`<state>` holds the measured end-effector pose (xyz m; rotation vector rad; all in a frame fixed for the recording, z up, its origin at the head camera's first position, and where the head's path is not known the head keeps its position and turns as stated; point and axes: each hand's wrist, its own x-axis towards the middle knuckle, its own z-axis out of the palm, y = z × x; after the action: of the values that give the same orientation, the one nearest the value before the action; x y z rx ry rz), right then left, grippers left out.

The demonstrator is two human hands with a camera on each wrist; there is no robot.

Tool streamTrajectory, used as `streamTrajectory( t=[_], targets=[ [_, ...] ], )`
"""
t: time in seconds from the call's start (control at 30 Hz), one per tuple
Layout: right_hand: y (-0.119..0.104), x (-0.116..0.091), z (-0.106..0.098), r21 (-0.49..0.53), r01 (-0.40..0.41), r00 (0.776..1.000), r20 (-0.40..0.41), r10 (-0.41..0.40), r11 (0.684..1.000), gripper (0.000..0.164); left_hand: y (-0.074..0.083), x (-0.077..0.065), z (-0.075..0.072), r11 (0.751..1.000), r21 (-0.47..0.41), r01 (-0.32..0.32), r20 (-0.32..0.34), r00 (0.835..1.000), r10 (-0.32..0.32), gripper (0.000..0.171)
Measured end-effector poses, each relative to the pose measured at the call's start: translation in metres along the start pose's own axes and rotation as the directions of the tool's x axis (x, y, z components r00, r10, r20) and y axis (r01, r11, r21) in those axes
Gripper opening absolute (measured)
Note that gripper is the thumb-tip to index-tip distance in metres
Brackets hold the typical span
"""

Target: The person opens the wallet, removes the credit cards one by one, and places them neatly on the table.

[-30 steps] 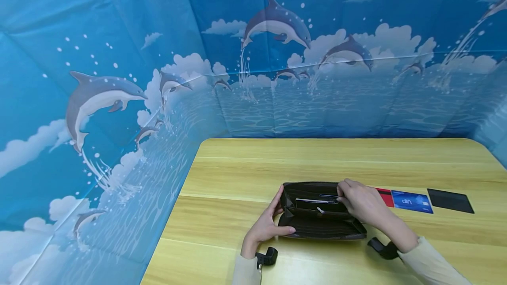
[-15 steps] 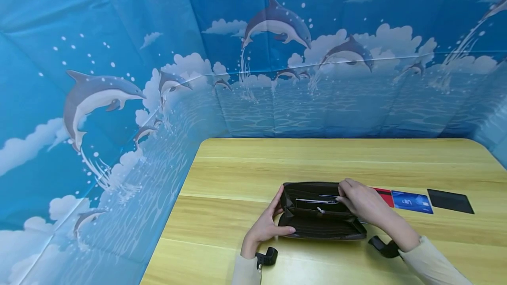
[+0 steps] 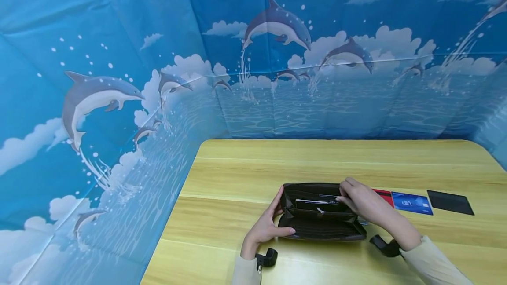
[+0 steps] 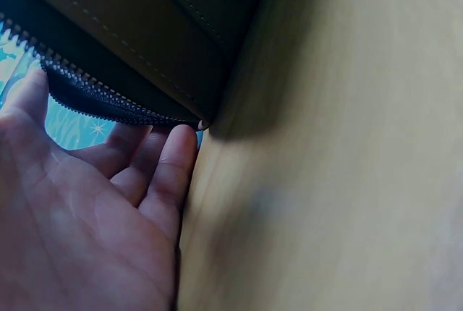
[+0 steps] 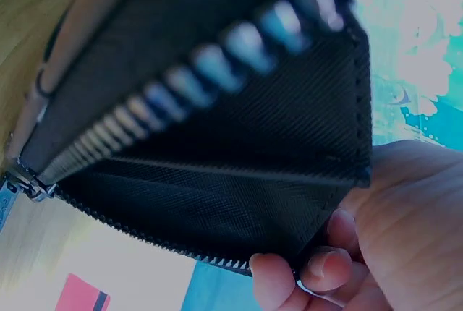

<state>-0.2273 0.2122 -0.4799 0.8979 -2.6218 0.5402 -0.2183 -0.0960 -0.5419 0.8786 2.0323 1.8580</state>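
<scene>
A dark brown zip-around wallet (image 3: 321,228) stands unzipped on the table, its mouth spread wide. Thin card edges (image 3: 314,201) show in the pockets, and a small zipper pull (image 3: 320,210) sits on the middle divider. My left hand (image 3: 263,228) grips the left end, thumb on the front flap and fingers behind; the left wrist view shows the fingertips at the zipper's end. My right hand (image 3: 364,203) holds the upper right edge, and in the right wrist view its curled fingers (image 5: 272,282) pinch the toothed rim. A bluish edge (image 3: 362,222) peeks out beside the wallet's right end.
Right of the wallet lie a red card (image 3: 383,195) with a dark stripe, partly behind my right hand, a blue VIP card (image 3: 412,202) and a black card (image 3: 450,202). The wooden table (image 3: 222,170) ends at a dolphin-printed blue backdrop (image 3: 297,104).
My right hand has shifted very slightly to the right, and the bluish edge beside the wallet's right end has come into view. My left hand and the wallet stay nearly in place.
</scene>
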Motion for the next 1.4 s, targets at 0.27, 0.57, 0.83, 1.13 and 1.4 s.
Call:
streamTrajectory(
  t=[0.27,0.57,0.83,1.13,1.4],
  targets=[
    [0.003,-0.002,0.001,0.06,-0.004,1.0,-0.015,0.005,0.998,0.031,-0.01,0.0,-0.001,1.0,-0.008,-0.015,-0.006,1.0,0.015,0.106],
    [0.006,-0.005,0.0,0.129,-0.031,0.999,-0.014,0.033,0.991,0.042,-0.033,0.002,-0.002,1.0,0.016,0.01,-0.02,1.0,-0.009,0.107],
    [0.009,-0.005,0.001,0.117,-0.034,0.998,-0.052,0.041,0.993,0.045,-0.032,0.001,0.0,1.0,0.004,0.021,-0.01,1.0,-0.021,0.106],
    [0.009,-0.007,0.003,0.131,-0.064,0.993,-0.087,0.076,0.989,0.039,-0.031,0.001,-0.002,0.999,0.005,0.034,-0.011,0.999,-0.034,0.105],
    [0.01,-0.01,0.004,0.174,-0.078,0.984,-0.147,0.104,0.982,0.034,-0.032,0.002,-0.002,1.0,0.0,0.023,-0.015,1.0,-0.023,0.106]
  ],
)
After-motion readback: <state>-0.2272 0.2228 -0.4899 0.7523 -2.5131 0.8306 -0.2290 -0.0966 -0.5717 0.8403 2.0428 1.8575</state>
